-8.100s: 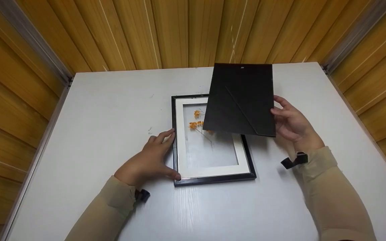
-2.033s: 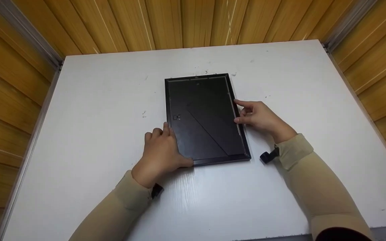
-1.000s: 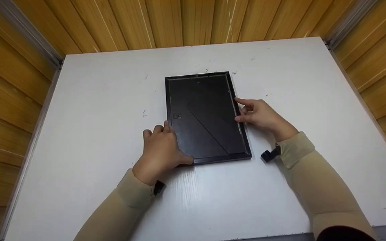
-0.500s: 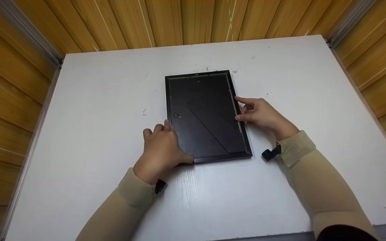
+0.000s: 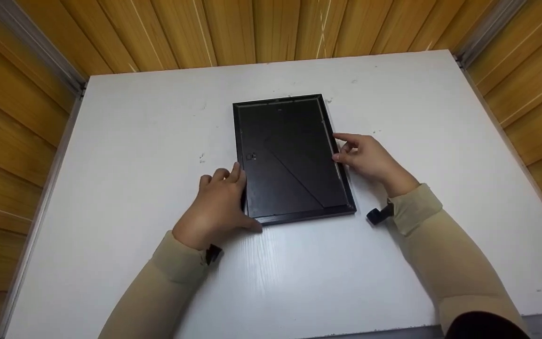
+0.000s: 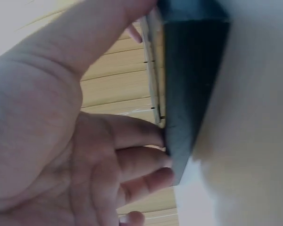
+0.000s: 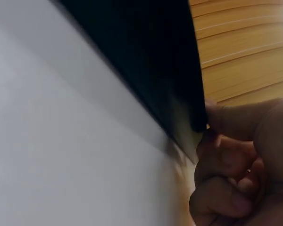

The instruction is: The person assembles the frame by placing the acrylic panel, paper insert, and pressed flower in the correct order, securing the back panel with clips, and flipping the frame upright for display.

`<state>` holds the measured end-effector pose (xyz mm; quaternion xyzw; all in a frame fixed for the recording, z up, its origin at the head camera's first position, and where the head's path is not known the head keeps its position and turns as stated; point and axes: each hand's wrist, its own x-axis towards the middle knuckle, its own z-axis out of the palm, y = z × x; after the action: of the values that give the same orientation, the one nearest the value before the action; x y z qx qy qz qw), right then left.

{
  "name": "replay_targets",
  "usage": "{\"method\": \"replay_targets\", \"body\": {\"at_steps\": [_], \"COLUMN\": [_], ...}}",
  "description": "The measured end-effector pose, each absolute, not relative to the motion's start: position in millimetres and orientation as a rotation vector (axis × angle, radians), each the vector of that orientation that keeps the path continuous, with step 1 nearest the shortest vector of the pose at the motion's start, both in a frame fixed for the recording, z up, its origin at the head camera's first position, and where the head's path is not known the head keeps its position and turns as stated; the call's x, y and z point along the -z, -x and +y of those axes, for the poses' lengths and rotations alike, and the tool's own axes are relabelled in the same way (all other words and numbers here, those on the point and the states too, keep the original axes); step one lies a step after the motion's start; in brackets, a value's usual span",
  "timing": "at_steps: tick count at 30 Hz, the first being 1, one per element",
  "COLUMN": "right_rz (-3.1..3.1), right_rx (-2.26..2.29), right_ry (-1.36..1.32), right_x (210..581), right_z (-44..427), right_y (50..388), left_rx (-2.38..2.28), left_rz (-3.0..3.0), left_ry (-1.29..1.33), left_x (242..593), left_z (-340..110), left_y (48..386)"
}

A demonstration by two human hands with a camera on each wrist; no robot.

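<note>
A black picture frame (image 5: 294, 155) lies back side up on the white table, its black backing board (image 5: 282, 183) seated inside the rim. The board shows a diagonal stand line and a small metal fitting at the left. My left hand (image 5: 217, 202) spans the frame's near left corner. Its fairly straight fingertips touch the left side, and the thumb is at the near edge; the left wrist view shows this contact with the frame's side (image 6: 188, 80). At the right side, my right hand (image 5: 370, 157) grips the rim by thumb and forefinger, the other fingers curled under. The frame's front is hidden.
The white table (image 5: 153, 122) has small dark scuffs around the frame. Wood-patterned panels (image 5: 233, 33) enclose its back and sides. A dark strap piece (image 5: 379, 215) hangs from the right cuff, and another (image 5: 213, 254) from the left.
The backing board, earlier raised in my right hand over the flower-bearing frame, now sits in it. Over the last half second the frame shifts slightly away, and my left thumb moves left towards the corner.
</note>
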<state>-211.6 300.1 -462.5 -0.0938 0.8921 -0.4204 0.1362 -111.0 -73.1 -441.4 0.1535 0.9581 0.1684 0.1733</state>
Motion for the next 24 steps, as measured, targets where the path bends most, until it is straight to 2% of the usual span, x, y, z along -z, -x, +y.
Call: {"method": "replay_targets", "body": {"at_steps": [7, 13, 24], "right_rz": [2.675, 2.672, 2.748], "right_rx": [1.145, 0.952, 0.864], "right_ry": [0.418, 0.695, 0.754], "right_x": [436, 441, 448], "right_z": [270, 233, 234], "right_y": [171, 129, 118], "left_rx": [-0.531, -0.488, -0.374], "left_rz": [2.737, 2.771, 2.788], "left_ry": [-0.422, -0.441, -0.483], "left_x": [448, 446, 438], "left_z": [-61, -42, -17], "left_y": [117, 120, 126]}}
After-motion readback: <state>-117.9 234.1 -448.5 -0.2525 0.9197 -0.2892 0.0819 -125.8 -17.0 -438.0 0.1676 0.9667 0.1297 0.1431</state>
